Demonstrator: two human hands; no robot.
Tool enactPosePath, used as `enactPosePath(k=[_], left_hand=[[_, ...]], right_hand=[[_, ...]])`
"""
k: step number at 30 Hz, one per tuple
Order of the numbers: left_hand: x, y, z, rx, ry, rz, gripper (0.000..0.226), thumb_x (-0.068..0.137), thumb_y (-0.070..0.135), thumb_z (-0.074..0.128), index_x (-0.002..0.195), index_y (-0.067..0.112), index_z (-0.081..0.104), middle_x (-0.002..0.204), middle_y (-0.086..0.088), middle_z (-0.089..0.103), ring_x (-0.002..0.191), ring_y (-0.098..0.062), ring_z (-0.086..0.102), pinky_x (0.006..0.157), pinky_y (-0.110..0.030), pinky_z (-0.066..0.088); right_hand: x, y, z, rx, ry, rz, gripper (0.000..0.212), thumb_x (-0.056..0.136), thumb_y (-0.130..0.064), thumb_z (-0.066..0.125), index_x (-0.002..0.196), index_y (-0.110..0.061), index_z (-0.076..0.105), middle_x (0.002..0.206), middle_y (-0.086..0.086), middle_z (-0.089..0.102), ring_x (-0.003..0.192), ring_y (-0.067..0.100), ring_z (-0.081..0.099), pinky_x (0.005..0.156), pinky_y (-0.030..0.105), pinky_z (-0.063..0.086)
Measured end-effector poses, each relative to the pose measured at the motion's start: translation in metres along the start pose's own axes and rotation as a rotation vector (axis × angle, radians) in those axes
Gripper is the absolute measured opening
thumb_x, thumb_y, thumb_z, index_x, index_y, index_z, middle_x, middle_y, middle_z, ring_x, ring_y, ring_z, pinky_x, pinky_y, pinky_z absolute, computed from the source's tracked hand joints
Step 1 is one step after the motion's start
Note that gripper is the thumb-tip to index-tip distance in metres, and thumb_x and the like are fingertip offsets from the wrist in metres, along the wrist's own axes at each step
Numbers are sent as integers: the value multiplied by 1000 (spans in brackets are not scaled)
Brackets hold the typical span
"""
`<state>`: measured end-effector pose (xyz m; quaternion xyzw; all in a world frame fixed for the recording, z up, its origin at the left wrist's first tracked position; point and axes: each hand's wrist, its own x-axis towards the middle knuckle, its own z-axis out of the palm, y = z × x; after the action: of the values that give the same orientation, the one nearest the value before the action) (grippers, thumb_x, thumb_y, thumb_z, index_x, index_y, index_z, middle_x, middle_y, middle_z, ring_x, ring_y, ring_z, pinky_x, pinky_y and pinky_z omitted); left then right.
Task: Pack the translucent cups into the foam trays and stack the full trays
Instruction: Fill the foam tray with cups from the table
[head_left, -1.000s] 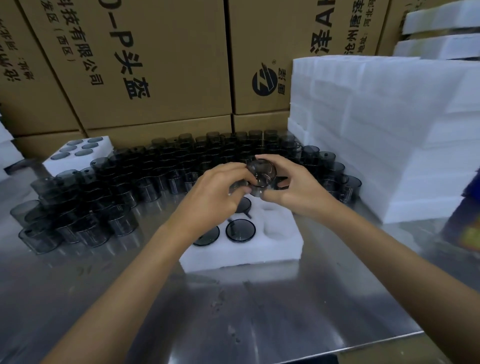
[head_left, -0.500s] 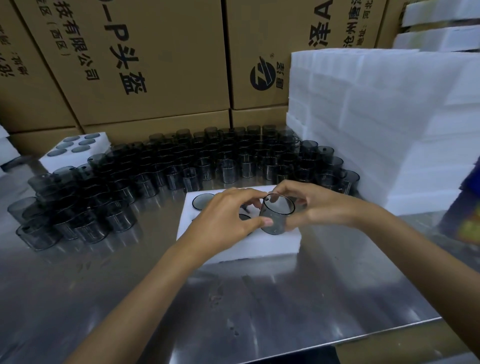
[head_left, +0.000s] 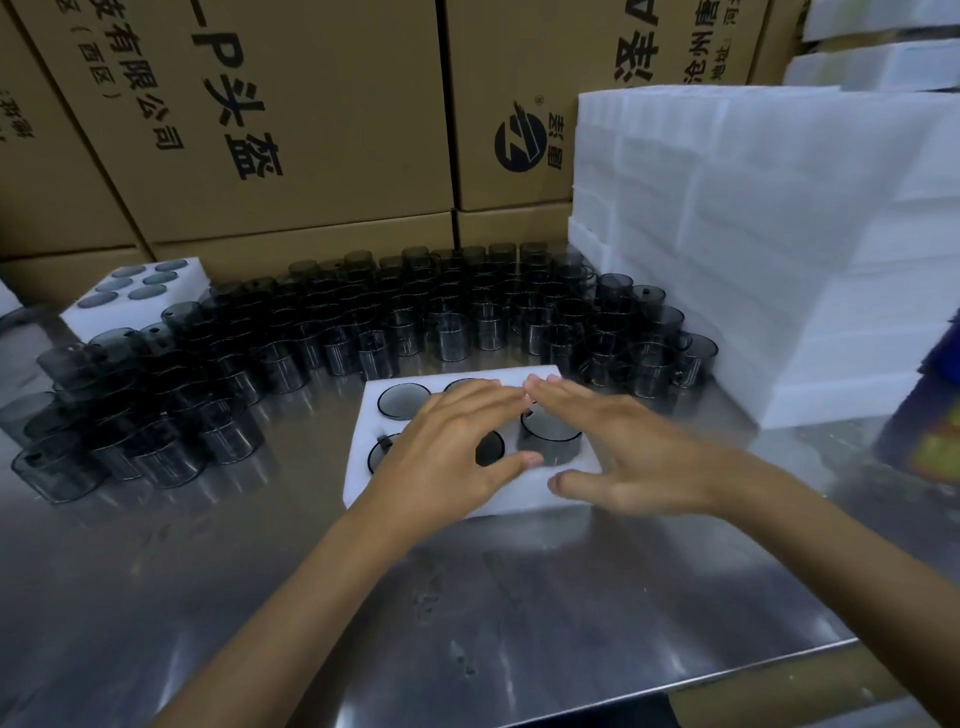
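Hands flat here: our left hand (head_left: 447, 457) and right hand (head_left: 634, 457) hover, fingers straight, over the white foam tray (head_left: 363, 483) (smooth round smoky cup (head_left: 550, 441) seated in it) on shiny steel.

A brushed steel counter (head_left: 519, 623) is reflecting dim overhead light; brown cardboard boxes (head_left: 322, 119) printed with black characters are standing stacked as a wall along its far edge.
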<state>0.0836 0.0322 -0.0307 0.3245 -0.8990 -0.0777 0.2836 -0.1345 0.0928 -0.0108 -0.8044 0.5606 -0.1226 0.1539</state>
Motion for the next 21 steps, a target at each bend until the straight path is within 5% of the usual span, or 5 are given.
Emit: enactPosePath(k=[5,10,15,17,21], left_hand=[[-7,-2,2,135,-93,49,66,93,65,32,139,25,57,141,18,55,144,-5,32,115,-26,24],[-8,-4,1,140,-114,49,61,96,61,32,139,26,57,142,20,54,145,-4,28,116,-29,25],[-3,-7,2,4,-135,-24,43,99,47,50,137,30,59,140,23,54,141,1,33,116,-34,26],[-1,-8,3,-42,-108,-37,39,98,42,55,132,27,64,136,20,58,137,2,40,114,-38,31],[1,-9,5,-167,-55,-80,29,96,30,62,122,24,71,127,18,65,131,3,47,113,-35,35]], right_hand=[[-4,2,28,-235,62,-45,95,84,-77,28,159,-29,-4,161,-21,-16,146,-8,-19,121,26,1],[-3,1,31,-279,63,-35,98,81,-83,23,159,-30,-6,157,-24,-20,147,-6,-18,120,24,-4],[5,0,21,349,82,104,83,80,-79,44,153,-45,29,138,-57,9,135,-29,1,117,22,4],[15,9,17,468,296,175,61,90,-53,59,147,-34,46,150,-36,31,140,-17,20,119,23,14],[44,48,-1,-65,462,387,56,95,-17,52,149,-10,42,159,9,35,150,23,22,121,40,17]])
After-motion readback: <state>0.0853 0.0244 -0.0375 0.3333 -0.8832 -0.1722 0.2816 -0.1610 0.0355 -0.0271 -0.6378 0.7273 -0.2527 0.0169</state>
